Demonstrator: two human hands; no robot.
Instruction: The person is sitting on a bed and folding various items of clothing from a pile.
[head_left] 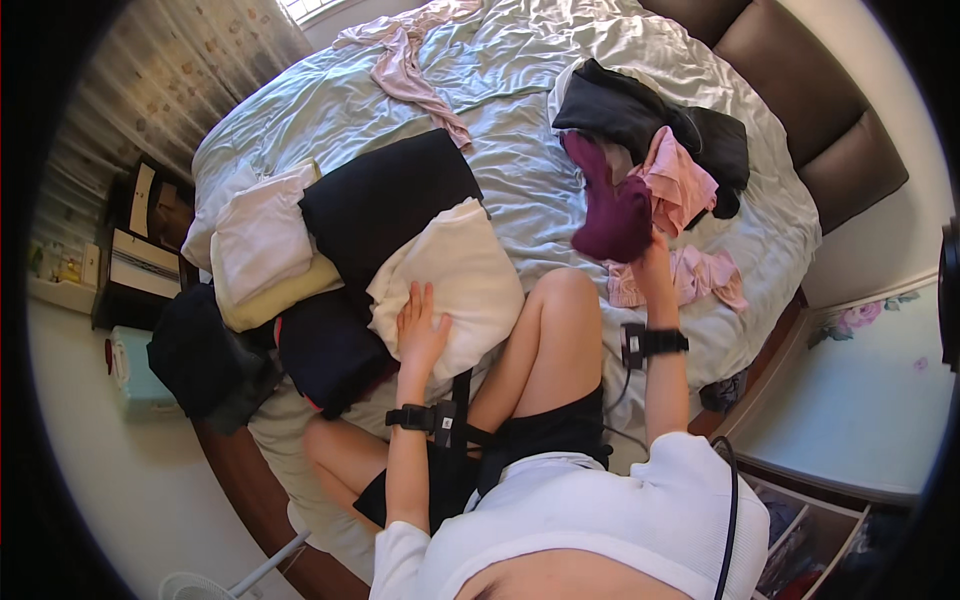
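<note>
Seated on the round bed (520, 190), the person lays the left hand (420, 330), fingers spread flat, on a folded cream cloth (455, 275). Right hand (655, 255) pinches a maroon garment (612, 215) lifted beside the unsorted clothes pile (660, 130). Judged risk: the dangling garment may snag neighbouring pink pieces.

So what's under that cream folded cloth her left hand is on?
The cream cloth lies partly on a black folded garment and a dark navy one, with the left hand flat on top. Whatever lies beneath its middle is covered.
</note>
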